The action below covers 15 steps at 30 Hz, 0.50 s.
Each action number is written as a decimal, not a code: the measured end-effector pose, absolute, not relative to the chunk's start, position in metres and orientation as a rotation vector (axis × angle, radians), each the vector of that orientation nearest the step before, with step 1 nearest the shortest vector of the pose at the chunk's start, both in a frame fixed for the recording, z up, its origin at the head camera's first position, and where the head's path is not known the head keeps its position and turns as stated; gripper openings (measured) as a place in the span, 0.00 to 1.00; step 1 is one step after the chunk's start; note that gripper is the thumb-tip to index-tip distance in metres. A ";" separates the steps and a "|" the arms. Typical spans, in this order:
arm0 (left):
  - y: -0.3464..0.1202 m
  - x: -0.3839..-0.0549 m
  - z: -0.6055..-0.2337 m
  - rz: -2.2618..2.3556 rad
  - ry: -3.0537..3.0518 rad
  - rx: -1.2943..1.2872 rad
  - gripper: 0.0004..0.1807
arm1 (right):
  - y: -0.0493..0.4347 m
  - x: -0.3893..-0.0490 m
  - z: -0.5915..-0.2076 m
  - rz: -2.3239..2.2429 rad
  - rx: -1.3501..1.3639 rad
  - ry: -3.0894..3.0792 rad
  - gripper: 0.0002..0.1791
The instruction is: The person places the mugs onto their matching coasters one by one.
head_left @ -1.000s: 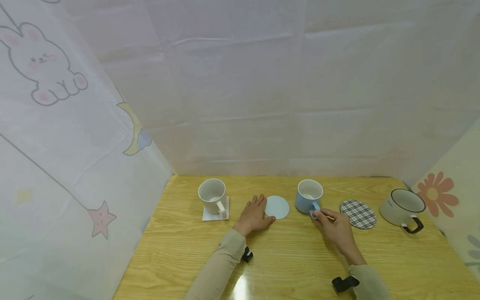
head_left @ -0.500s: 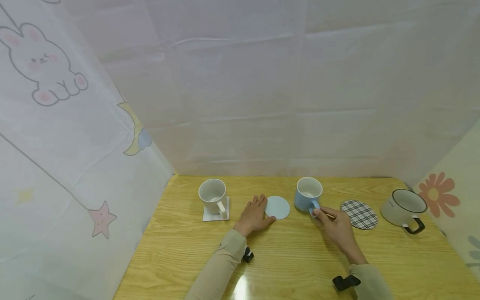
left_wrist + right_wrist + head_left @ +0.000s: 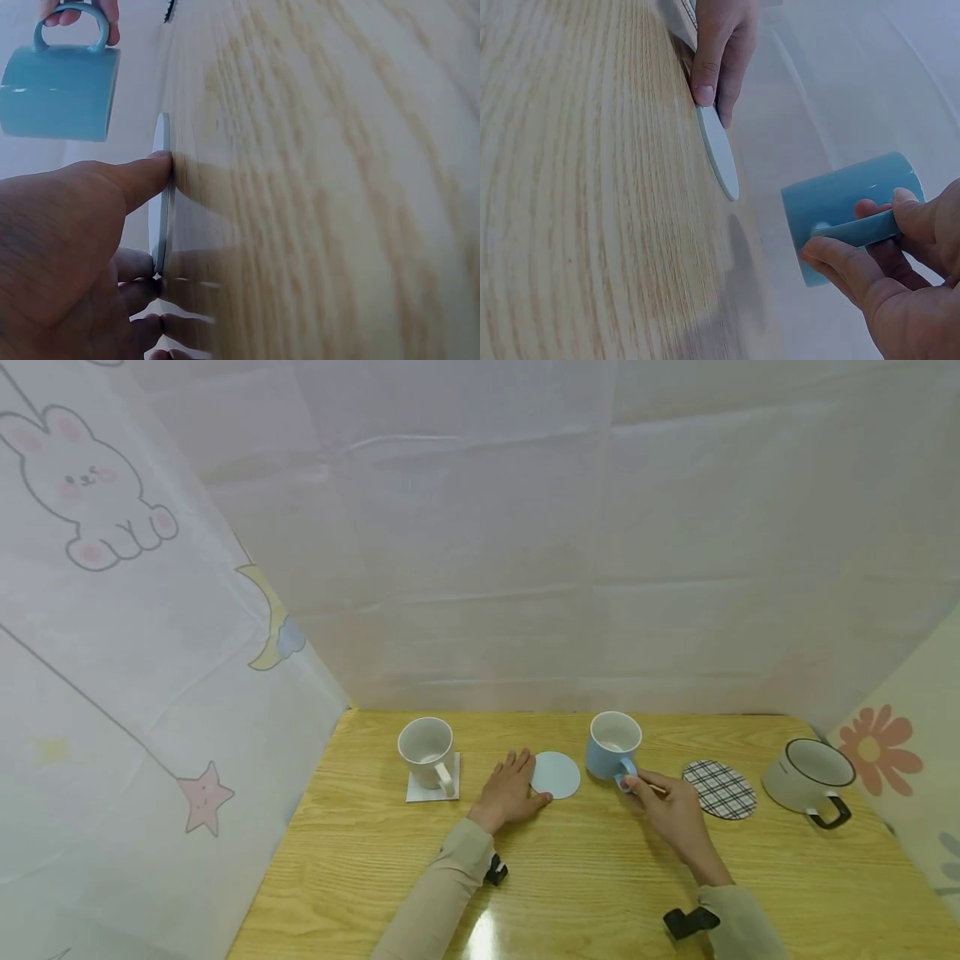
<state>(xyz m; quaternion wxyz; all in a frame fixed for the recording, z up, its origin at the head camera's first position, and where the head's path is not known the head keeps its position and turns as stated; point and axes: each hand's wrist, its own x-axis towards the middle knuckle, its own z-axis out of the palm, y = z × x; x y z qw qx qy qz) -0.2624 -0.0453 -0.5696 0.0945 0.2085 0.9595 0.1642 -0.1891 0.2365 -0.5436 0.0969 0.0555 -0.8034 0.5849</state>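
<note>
Since a second ago, the blue mug (image 3: 605,762) has risen a little and shifted slightly toward the person's left, and the right hand (image 3: 673,817) has gone with it; the left hand (image 3: 507,793) has stayed put.

Nearest are two beige sleeves (image 3: 438,893), with a black wrist device (image 3: 690,923) at each cuff, above the wood-grained bench (image 3: 570,868). Beyond the cuffs, the left hand is spread low with extended fingers, its thumb touching the near edge of a round pale coaster (image 3: 557,776) and its fingers along the coaster's left side. Across from it, the right hand grips the blue mug's handle between thumb and fingers. The mug is clear of the bench, roughly upright, just beyond and to the right of the round coaster.

Farther right lie a checked coaster (image 3: 719,790) and, just past it, a white mug with a dark rim (image 3: 787,787), its black handle toward the person. On the far left, a plain white mug (image 3: 427,764) stands on a square white coaster (image 3: 415,792). Behind everything hangs a pale backdrop (image 3: 480,568).
</note>
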 end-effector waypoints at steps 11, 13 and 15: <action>-0.045 -0.261 -0.569 0.476 2.859 0.618 0.48 | 0.233 -0.192 -0.542 1.734 0.196 -2.389 0.20; -0.045 -0.261 -0.570 0.469 2.866 0.622 0.48 | 0.232 -0.192 -0.542 1.730 0.207 -2.389 0.20; -0.045 -0.261 -0.570 0.464 2.870 0.625 0.48 | 0.231 -0.193 -0.542 1.727 0.218 -2.384 0.19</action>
